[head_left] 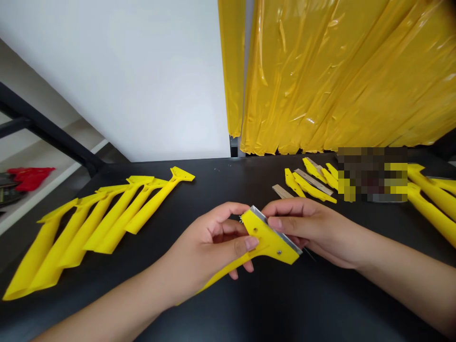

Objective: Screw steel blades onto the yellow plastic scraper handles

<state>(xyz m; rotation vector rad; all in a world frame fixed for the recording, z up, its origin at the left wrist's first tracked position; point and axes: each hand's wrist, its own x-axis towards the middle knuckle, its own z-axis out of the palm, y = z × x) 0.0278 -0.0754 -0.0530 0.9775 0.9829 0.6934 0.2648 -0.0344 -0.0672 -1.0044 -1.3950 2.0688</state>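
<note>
A yellow scraper (267, 242) is tilted in front of me, its wide head up and its handle running down to the lower left. My left hand (217, 240) is closed around it, thumb on the face of the head beside two holes, fingers behind. Along the head's upper right edge lies a thin metal blade (291, 241). My right hand (311, 223) pinches at that blade edge with thumb and forefinger, the other fingers curled beneath. Small metal bits, perhaps screws, show by the left fingertips at the head's corner.
Several yellow scraper handles (107, 223) lie in a row on the black table (228, 190) at left. Yellow clamp plates (313, 187) and greyish-brown strips (283, 192) lie at back right, near a blurred-out patch. More yellow handles (432, 199) lie far right. Yellow plastic sheeting (338, 76) hangs behind.
</note>
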